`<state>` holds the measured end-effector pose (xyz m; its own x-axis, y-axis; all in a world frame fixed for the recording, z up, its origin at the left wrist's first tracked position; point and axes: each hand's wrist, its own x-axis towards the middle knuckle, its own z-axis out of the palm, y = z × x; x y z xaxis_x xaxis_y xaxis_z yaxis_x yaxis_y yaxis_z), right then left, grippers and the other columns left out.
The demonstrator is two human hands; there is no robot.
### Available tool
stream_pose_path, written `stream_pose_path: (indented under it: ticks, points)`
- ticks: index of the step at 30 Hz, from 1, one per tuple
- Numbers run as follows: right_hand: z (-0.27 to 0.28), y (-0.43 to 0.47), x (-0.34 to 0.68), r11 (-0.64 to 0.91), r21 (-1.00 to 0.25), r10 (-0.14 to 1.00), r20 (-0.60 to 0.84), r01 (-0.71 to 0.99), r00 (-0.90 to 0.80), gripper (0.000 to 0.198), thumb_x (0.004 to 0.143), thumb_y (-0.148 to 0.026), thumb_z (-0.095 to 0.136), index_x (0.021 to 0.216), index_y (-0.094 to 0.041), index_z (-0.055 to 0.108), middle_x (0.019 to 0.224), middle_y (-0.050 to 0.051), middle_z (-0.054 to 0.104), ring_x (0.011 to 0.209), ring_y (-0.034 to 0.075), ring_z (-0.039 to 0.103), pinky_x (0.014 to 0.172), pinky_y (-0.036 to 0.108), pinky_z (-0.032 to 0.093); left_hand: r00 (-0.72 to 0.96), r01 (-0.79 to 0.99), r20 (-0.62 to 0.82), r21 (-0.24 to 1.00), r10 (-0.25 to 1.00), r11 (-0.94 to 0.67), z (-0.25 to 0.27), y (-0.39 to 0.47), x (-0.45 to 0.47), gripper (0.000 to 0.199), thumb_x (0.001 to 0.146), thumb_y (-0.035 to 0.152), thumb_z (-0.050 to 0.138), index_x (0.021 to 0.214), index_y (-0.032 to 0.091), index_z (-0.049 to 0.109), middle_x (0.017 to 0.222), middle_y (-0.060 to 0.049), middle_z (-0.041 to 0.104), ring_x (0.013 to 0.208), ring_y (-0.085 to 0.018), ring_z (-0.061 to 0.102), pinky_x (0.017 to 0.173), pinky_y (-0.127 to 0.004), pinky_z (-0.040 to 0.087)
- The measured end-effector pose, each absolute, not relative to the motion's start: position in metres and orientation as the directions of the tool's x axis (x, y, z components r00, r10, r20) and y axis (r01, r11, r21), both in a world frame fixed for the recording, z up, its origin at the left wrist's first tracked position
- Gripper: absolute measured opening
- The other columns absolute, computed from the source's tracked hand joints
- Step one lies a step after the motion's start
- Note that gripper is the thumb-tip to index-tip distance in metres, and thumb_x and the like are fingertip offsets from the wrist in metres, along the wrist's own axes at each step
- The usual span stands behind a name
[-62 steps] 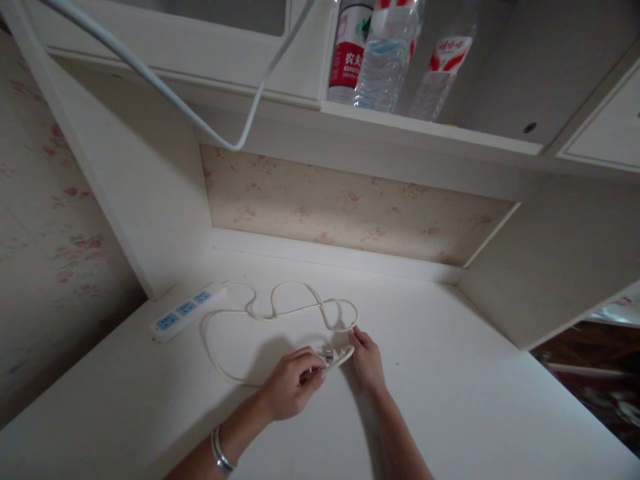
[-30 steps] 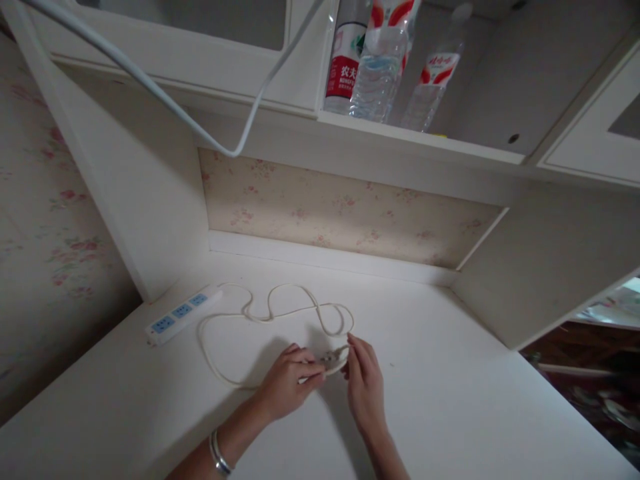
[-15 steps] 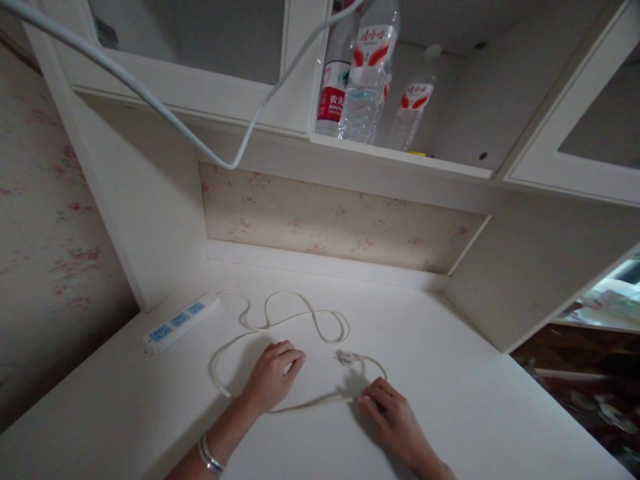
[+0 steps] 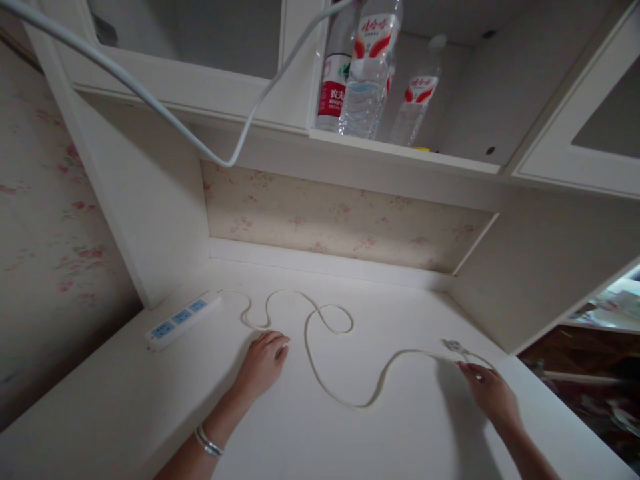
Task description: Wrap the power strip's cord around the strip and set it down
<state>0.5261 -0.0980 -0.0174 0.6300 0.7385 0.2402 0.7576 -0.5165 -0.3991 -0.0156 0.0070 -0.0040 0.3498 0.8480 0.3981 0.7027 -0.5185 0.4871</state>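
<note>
At the right side of the white desk, my right hand [image 4: 493, 393] pinches the thin white power cord [image 4: 370, 403] a short way from its plug [image 4: 454, 346]. The plug sticks out just beyond my fingertips, and a short bend of cord shows above the knuckles. My left hand [image 4: 263, 363], with bangles at the wrist, hovers low over the desk with its fingers loosely curled; I see nothing in them. Just past its fingertips lies a bend of the cord. At the far left rests a white power strip [image 4: 185, 321] with blue sockets, joined to the cord.
Overhead, a shelf [image 4: 405, 152] holds several plastic bottles, among them a clear water bottle [image 4: 373, 67]. A thick white cable [image 4: 165, 113] hangs across the upper left. Cabinet side panels [image 4: 540, 280] bound the desk [image 4: 310, 440], and floral wallpaper covers the back.
My right hand has moved right and farther back, drawing the cord and plug along; the loop around my left hand has opened into a long wave. My left hand has shifted slightly left.
</note>
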Motion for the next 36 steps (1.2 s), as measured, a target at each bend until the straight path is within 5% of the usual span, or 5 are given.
stream_pose_path:
  ticks: [6, 16, 21, 27, 36]
  points:
    - [-0.026, -0.089, 0.547, -0.683, -0.244, 0.693, 0.082, 0.689, 0.716, 0.057, 0.084, -0.051, 0.033, 0.105, -0.014, 0.071, 0.108, 0.024, 0.064, 0.092, 0.036, 0.064, 0.074, 0.043, 0.046, 0.321, 0.731, 0.408, 0.468, 0.855, -0.497, -0.016, 0.012, -0.015, 0.030, 0.086, 0.019, 0.048, 0.110, 0.023, 0.065, 0.118, -0.006, 0.061, 0.111, -0.020, 0.055, 0.098, -0.037, 0.043]
    - [-0.006, -0.083, 0.484, -0.643, -0.218, 0.709, 0.193, 0.734, 0.679, 0.048, 0.087, -0.040, 0.033, 0.119, -0.022, 0.063, 0.122, 0.018, 0.057, 0.090, 0.029, 0.064, 0.074, 0.042, 0.048, 0.224, 0.790, 0.403, 0.457, 0.887, -0.408, -0.021, 0.015, -0.014, 0.033, 0.085, 0.020, 0.048, 0.115, 0.020, 0.062, 0.137, -0.011, 0.043, 0.113, -0.022, 0.054, 0.098, -0.040, 0.045]
    - [0.007, -0.066, 0.390, -0.238, -0.215, 0.905, 0.304, 0.947, 0.296, 0.047, 0.094, -0.038, 0.025, 0.117, -0.017, 0.061, 0.115, 0.012, 0.062, 0.107, 0.027, 0.055, 0.093, 0.038, 0.041, 0.252, 0.836, 0.363, 0.385, 0.897, -0.391, -0.025, 0.017, -0.015, 0.032, 0.084, 0.021, 0.050, 0.114, 0.020, 0.062, 0.137, -0.011, 0.046, 0.123, -0.026, 0.047, 0.099, -0.043, 0.043]
    - [0.021, -0.064, 0.255, 0.266, -0.277, 0.946, 0.258, 0.923, -0.195, 0.036, 0.091, -0.046, 0.043, 0.109, -0.024, 0.064, 0.106, 0.008, 0.065, 0.096, 0.024, 0.057, 0.086, 0.035, 0.041, 0.256, 0.858, 0.345, 0.349, 0.903, -0.376, -0.025, 0.015, -0.016, 0.033, 0.086, 0.024, 0.049, 0.115, 0.016, 0.061, 0.137, -0.014, 0.047, 0.124, -0.028, 0.046, 0.098, -0.043, 0.041]
    - [0.003, -0.058, 0.262, 0.194, -0.282, 0.976, 0.155, 0.940, -0.155, 0.031, 0.093, -0.025, 0.038, 0.094, -0.024, 0.069, 0.092, 0.005, 0.067, 0.085, 0.017, 0.061, 0.076, 0.025, 0.042, 0.228, 0.898, 0.347, 0.287, 0.910, -0.335, -0.021, 0.015, -0.022, 0.034, 0.088, 0.025, 0.046, 0.117, 0.013, 0.058, 0.137, -0.016, 0.047, 0.121, -0.029, 0.049, 0.096, -0.044, 0.042]
